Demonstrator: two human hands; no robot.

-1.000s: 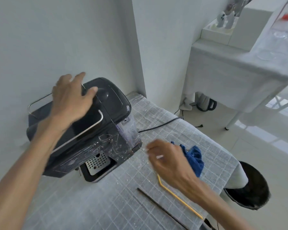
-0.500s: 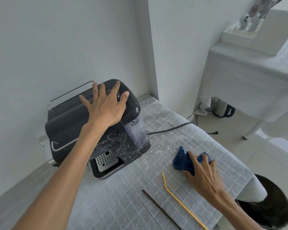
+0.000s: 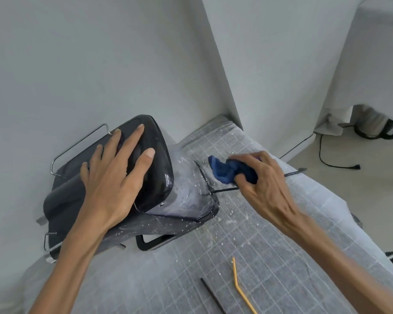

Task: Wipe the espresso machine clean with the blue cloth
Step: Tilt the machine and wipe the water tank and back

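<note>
Gripping blue cloth [image 3: 229, 172] bunched in right hand [image 3: 263, 186] fingers; soft, limp, best kept wadded. Left hand [image 3: 114, 177] fingers splayed flat atop espresso machine [image 3: 159, 177], likely steadying.

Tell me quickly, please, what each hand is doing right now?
Left hand: open, fingers spread, palm flat on top of the glossy black espresso machine.
Right hand: closed around the crumpled blue cloth.
</note>
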